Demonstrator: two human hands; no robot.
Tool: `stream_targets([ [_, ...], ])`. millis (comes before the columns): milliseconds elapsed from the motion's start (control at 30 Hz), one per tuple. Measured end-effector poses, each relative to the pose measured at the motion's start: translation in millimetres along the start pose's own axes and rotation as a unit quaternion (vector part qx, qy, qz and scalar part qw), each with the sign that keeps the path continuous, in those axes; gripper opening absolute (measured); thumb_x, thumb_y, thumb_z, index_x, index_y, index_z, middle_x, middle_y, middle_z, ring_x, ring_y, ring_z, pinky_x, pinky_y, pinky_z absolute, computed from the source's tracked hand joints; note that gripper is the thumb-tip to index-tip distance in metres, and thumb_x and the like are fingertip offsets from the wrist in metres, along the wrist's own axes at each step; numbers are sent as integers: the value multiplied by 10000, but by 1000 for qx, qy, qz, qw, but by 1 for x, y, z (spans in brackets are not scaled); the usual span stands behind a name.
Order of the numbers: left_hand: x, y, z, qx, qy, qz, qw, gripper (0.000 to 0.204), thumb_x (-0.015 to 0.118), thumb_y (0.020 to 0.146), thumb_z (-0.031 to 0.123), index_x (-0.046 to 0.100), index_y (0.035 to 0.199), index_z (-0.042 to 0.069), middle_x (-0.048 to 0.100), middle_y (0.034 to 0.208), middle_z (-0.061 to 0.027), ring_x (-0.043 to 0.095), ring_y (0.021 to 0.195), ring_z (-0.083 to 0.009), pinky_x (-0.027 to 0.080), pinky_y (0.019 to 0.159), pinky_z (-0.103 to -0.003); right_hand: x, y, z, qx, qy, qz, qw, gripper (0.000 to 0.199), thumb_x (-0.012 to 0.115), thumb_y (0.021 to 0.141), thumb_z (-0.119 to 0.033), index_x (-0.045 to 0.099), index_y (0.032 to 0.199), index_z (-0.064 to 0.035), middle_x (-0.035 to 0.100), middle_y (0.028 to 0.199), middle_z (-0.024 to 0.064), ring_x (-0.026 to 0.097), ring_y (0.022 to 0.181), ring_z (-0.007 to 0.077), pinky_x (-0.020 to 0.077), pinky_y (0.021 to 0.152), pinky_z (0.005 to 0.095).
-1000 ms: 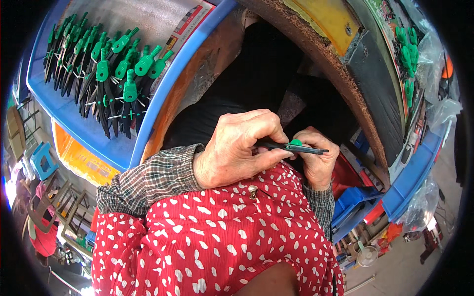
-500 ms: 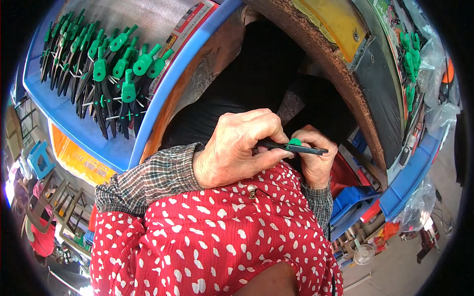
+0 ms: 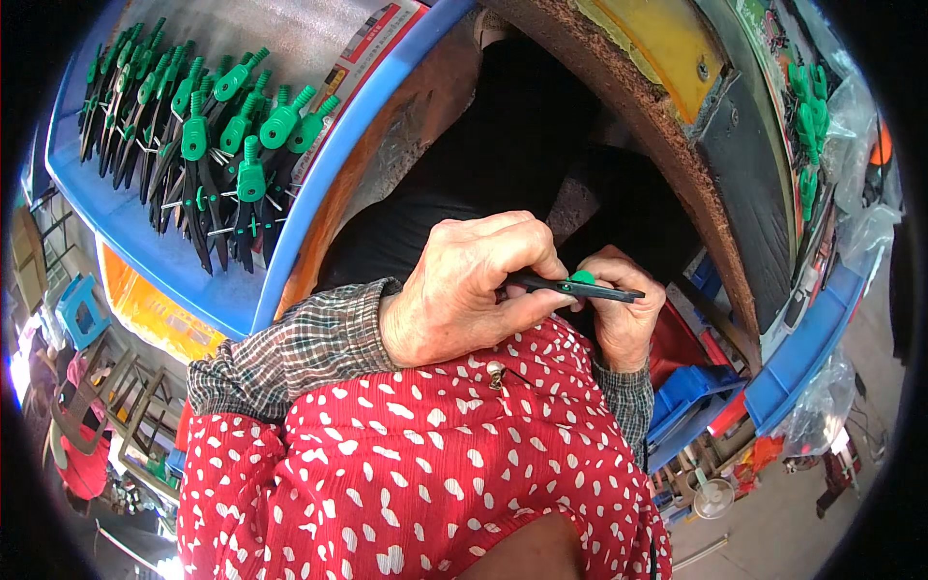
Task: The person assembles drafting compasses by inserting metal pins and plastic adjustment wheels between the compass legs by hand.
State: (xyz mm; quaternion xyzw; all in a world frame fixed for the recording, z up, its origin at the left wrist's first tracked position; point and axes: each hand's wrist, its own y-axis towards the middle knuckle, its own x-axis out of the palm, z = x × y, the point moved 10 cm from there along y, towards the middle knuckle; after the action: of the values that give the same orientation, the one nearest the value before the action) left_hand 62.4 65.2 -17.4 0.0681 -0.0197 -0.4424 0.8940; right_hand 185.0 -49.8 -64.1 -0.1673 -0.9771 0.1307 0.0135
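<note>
Close in front of my red, white-spotted clothing, my left hand (image 3: 474, 285) is closed, pinching a black drawing compass (image 3: 614, 292) between thumb and fingers. The compass points right, with a green piece on its middle and its other end hidden in my palm. My right hand (image 3: 623, 319) is closed behind and beneath the compass, its curled fingertips by the green piece. The legs partly cover those fingers, so their exact grip is hidden. To the left, several similar compasses (image 3: 251, 179) with green ridged heads and black legs lie bunched together.
The bunched compasses lie in a blue tray (image 3: 280, 261) at upper left. A worn brown table edge (image 3: 667, 135) curves past on the right, with more green pieces (image 3: 810, 116) and clear plastic bags (image 3: 855, 116) beyond. A blue bin (image 3: 691, 391) stands at lower right.
Both hands stay nearly in place with the compass between them. My right hand has shifted very slightly to the right.
</note>
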Motion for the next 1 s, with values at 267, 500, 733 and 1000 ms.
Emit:
stream_targets([
  [267, 1, 1, 6, -14, 2, -2, 1000, 265, 777, 694, 31, 641, 921, 6, 645, 802, -87, 619, 632, -159, 472, 539, -244, -4, -5, -8, -21, 6, 22, 1000, 250, 669, 884, -203, 665, 902, 47, 622, 807, 94, 557, 613, 104, 442, 534, 224],
  [500, 12, 4, 17, 20, 85, -39, 995, 354, 762, 713, 66, 643, 1043, 17, 643, 826, -104, 631, 689, -207, 504, 610, -297, 3, 2, -47, -80, -140, 14, 987, 62, 682, 769, 13, 664, 824, 36, 629, 725, 93, 590, 623, 162, 454, 557, 267],
  [733, 35, 7, 32, 25, 96, -104, 990, 300, 750, 725, 53, 651, 1003, 3, 659, 860, -125, 658, 748, -253, 520, 654, -314, 8, -10, -81, -153, -221, -21, 963, 79, 677, 761, 22, 649, 834, 36, 595, 707, 112, 599, 595, 211, 461, 535, 312],
  [1000, 55, 7, 49, 15, 135, -137, 981, 289, 749, 725, 22, 643, 994, 16, 668, 863, -125, 673, 707, -238, 527, 607, -297, -5, -29, -99, -177, -228, -3, 957, 96, 683, 735, 30, 658, 827, 16, 610, 714, 96, 594, 590, 209, 452, 520, 306],
])
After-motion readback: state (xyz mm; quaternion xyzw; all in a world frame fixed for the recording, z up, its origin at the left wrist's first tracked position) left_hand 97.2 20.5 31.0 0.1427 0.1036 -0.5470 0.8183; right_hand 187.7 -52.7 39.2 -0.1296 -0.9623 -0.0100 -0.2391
